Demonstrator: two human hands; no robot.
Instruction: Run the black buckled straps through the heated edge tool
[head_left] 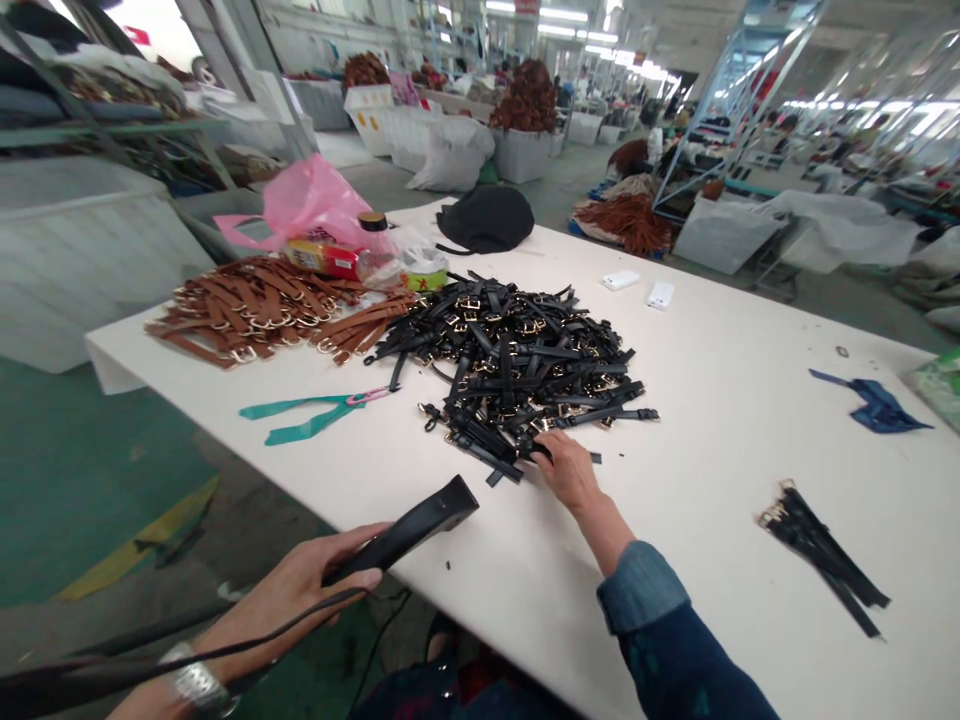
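My left hand [319, 575] is wrapped round a long black leather strap [420, 520] at the table's near edge; the strap's broad end points up and right. At the near side of a large heap of black buckled straps [525, 350], my right hand [562, 465] has its fingers closed on a black strap piece. Its fingertips partly hide that piece. Left of the heap lie brown straps with buckles [255, 305]. A small bundle of black straps [821, 550] rests apart at the right.
Green-handled scissors [315, 410] lie left of the heap. Behind are a pink bag [319, 205], a jar [373, 235], a black cap [487, 218] and two white objects [621, 280]. Blue cloth [881, 405] is at the right of the white table [720, 400].
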